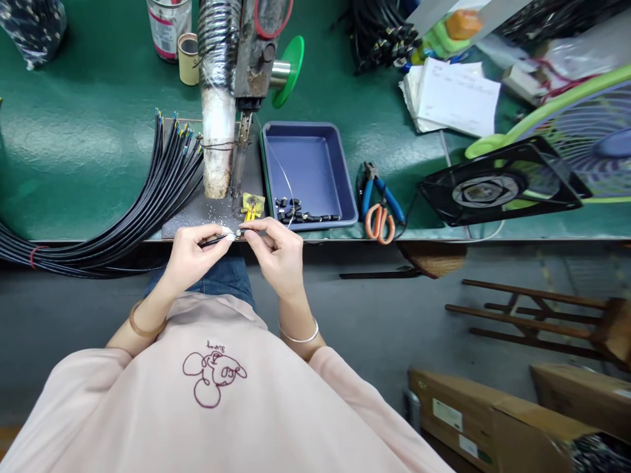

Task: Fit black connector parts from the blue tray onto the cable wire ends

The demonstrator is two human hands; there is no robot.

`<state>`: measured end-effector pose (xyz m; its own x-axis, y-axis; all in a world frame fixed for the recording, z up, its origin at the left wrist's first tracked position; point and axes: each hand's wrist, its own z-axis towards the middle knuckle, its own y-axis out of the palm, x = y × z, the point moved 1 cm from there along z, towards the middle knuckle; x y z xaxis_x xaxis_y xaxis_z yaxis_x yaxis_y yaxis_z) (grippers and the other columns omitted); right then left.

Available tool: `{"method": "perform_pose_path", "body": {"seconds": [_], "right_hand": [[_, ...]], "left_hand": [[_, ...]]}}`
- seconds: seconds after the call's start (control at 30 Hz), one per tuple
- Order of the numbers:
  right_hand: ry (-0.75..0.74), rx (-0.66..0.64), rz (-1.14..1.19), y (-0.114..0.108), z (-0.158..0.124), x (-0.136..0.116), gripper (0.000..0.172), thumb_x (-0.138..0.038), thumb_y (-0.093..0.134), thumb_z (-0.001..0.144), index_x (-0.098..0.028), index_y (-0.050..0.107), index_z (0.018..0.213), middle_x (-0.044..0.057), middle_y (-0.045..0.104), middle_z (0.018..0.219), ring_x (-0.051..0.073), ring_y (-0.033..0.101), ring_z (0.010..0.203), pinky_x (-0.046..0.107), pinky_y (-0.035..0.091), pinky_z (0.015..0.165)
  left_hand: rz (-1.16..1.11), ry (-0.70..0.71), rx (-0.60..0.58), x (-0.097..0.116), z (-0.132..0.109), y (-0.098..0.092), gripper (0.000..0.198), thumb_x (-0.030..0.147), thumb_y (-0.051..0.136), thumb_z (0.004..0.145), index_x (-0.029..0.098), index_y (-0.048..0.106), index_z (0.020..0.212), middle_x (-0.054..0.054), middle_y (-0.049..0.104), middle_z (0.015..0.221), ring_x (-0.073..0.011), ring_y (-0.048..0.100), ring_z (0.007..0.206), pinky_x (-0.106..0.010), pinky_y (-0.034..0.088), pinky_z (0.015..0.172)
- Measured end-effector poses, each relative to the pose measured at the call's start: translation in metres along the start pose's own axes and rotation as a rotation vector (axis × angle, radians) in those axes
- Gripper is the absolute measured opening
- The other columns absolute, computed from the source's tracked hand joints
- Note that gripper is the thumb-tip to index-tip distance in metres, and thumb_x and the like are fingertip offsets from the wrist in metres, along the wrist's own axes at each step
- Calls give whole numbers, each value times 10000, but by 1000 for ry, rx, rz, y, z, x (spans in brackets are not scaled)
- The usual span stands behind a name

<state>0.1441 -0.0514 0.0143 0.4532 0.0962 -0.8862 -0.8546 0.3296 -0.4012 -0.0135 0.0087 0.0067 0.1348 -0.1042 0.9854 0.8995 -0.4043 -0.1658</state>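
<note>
At the table's front edge my left hand (pixel 194 253) pinches a black cable (pixel 211 242) close to its end. My right hand (pixel 279 253) is closed on a small black connector (pixel 244 231), which meets the cable end between my fingertips. The fingers partly hide where the two join. Just beyond them stands a soldering machine (pixel 246 72), its tip above a yellow-taped piece (pixel 253 203). To the left lies a bundle of black cables (pixel 142 203) with coloured wire ends. A blue tray (pixel 315 151) on the right holds several black connectors (pixel 288 209).
A silvery duct (pixel 219 98) hangs left of the machine, with a green solder spool (pixel 290 72) on its right. Cutters (pixel 372 187), orange-handled scissors (pixel 379 223), papers (pixel 458 95) and a black fan (pixel 503 187) lie to the right. Stools (pixel 542 318) and cartons (pixel 473 414) occupy the floor.
</note>
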Motion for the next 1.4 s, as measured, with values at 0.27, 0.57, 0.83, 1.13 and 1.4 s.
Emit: {"method": "perform_pose_path", "body": {"seconds": [0.27, 0.57, 0.83, 1.13, 1.4], "right_hand": [[32, -9, 73, 1, 1, 4, 160, -293, 601, 947, -208, 735, 928, 14, 692, 837, 81, 483, 539, 239, 369, 485], [-12, 4, 51, 3, 2, 3, 149, -262, 606, 946, -210, 745, 929, 15, 699, 821, 94, 522, 572, 242, 411, 512], [-52, 172, 111, 0, -1, 7, 197, -345, 581, 962, -249, 669, 1110, -60, 563, 594, 101, 493, 462, 261, 388, 450], [-144, 224, -8, 1, -7, 10, 29, -233, 664, 937, -239, 665, 909, 20, 792, 902, 177, 781, 809, 299, 650, 733], [-318, 195, -49, 17, 5, 12, 137, -137, 609, 913, -234, 635, 819, 70, 794, 1010, 210, 768, 938, 387, 648, 835]], "left_hand": [[-93, -25, -4, -1, 1, 3, 160, 287, 724, 771, 135, 774, 767, -43, 741, 704, -129, 620, 608, -215, 511, 587], [-103, -78, -23, 2, 6, 1, 135, 255, 687, 726, 138, 690, 660, 12, 601, 590, -86, 500, 548, -188, 402, 530], [-166, -102, -29, 3, 14, 0, 129, 262, 697, 696, 158, 668, 625, 35, 533, 531, -77, 409, 508, -212, 358, 509], [-119, -69, -3, 4, 15, 0, 172, 262, 677, 720, 157, 602, 606, 62, 398, 506, -62, 312, 487, -214, 257, 489], [-30, -25, 30, 3, 19, 0, 161, 254, 653, 766, 157, 623, 641, 39, 500, 563, -77, 383, 523, -212, 321, 522]]}}
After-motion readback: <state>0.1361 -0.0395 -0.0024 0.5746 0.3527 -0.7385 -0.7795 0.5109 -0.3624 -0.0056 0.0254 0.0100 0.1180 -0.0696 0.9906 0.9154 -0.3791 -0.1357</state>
